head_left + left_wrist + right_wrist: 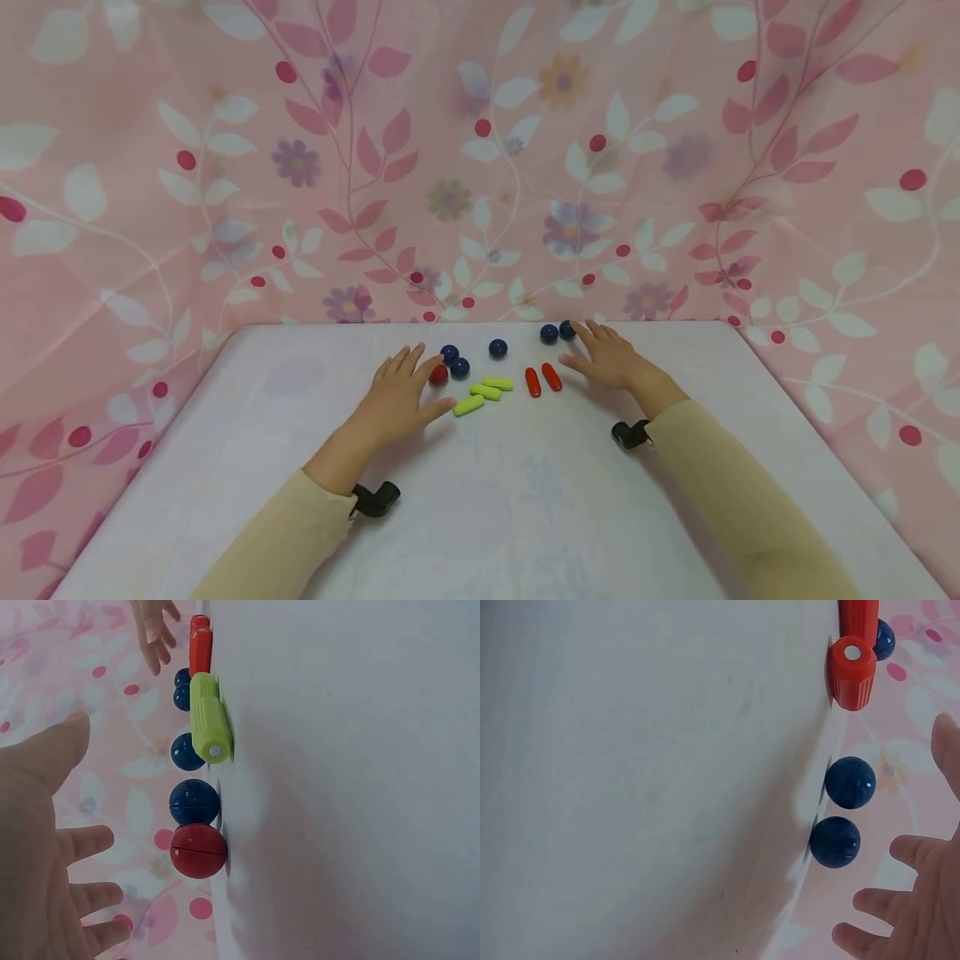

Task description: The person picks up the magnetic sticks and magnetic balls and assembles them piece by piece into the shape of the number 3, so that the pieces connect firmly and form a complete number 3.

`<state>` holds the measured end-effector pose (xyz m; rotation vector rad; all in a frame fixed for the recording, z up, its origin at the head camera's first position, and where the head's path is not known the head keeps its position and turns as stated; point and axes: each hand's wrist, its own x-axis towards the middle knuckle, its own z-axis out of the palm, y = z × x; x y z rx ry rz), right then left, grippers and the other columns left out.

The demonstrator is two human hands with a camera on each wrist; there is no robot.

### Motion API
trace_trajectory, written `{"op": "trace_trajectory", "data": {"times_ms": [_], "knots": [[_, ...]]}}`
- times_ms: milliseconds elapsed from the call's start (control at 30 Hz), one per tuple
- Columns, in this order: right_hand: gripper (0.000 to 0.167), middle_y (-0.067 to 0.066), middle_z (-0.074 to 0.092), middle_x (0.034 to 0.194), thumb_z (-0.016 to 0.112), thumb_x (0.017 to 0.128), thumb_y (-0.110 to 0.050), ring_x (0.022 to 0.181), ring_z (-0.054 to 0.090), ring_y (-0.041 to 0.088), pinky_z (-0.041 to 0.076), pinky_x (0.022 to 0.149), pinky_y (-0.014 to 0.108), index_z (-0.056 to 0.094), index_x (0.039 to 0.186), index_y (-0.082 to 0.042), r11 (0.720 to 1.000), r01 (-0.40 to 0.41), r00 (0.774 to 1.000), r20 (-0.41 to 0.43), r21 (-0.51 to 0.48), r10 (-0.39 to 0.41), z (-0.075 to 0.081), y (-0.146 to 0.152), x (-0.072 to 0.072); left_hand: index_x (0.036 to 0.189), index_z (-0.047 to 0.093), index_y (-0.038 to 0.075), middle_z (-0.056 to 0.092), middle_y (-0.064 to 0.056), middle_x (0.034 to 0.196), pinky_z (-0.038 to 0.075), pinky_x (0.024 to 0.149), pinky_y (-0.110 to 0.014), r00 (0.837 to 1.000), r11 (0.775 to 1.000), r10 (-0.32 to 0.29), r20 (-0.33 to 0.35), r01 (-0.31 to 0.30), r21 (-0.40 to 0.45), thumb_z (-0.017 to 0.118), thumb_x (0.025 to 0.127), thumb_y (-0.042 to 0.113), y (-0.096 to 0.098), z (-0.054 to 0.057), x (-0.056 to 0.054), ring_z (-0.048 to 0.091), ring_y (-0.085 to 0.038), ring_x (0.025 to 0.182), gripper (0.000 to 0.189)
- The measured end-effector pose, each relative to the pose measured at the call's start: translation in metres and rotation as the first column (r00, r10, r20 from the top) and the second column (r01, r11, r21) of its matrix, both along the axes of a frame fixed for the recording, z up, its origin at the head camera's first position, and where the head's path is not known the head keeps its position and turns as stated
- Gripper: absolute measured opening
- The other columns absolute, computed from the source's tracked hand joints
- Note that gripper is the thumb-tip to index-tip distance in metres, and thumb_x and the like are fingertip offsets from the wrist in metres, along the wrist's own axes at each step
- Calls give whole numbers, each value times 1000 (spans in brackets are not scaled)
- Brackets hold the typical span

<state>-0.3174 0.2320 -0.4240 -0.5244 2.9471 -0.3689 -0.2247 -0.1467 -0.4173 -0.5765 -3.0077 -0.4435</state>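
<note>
My left hand [395, 398] is held over the table with fingers spread and nothing in its grasp. Nearest to it are a glossy red ball [438, 375], two dark blue balls [454, 361] and a short lime-green cylinder [468, 406], one of three. In the left wrist view the lime-green cylinder [214, 735] shows ribbed sides and a pale dot on its end. My right hand [609, 360], also spread and holding nothing, hovers beside two more blue balls [549, 334], partly covering one. Two short red cylinders [532, 382] lie to its left.
A single blue ball [498, 348] sits between the two groups, near the back. White cloth covers the table [480, 500]. Behind its far edge hangs a pink floral curtain [480, 167]. Black wrist-camera mounts [377, 499] stick out at both sleeves.
</note>
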Motion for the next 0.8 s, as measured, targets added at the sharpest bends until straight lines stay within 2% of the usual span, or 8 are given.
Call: {"op": "trace_trajectory", "data": {"times_ms": [200, 433, 667, 800], "knots": [[90, 25, 13, 163, 45, 97, -66, 147, 12, 49, 15, 112, 70, 15, 160, -9, 999, 21, 999, 32, -45, -20, -3, -2, -9, 151, 42, 10, 31, -20, 159, 17, 118, -58, 1000, 999, -12, -17, 12, 39, 59, 93, 61, 1, -5, -6, 23, -41, 147, 80], [82, 26, 17, 162, 53, 100, -51, 146, 16, 50, 17, 113, 67, 17, 160, -7, 996, 26, 999, 31, -87, -24, -4, -1, -19, 147, 47, 8, 40, -17, 153, 25, 116, -56, 999, 988, -25, -23, 28, 149, 63, 94, 54, 4, -7, -12, 33, -36, 143, 72], [74, 27, 30, 156, 58, 101, -37, 143, 27, 47, 20, 116, 59, 24, 156, -1, 990, 3, 1000, -12, -141, -5, -2, -3, -29, 139, 55, 6, 51, -13, 144, 33, 113, -52, 999, 964, -6, -47, 18, 264, 69, 93, 44, 9, -2, -11, 43, -33, 137, 60], [72, 27, 34, 154, 60, 101, -34, 142, 31, 46, 22, 116, 58, 28, 155, 1, 987, 14, 1000, -17, -163, -17, -1, -5, -33, 136, 58, 8, 58, -12, 134, 41, 107, -49, 1000, 936, 3, -1, -2, 352, 72, 93, 39, 14, -3, -11, 53, -30, 125, 55]]}}
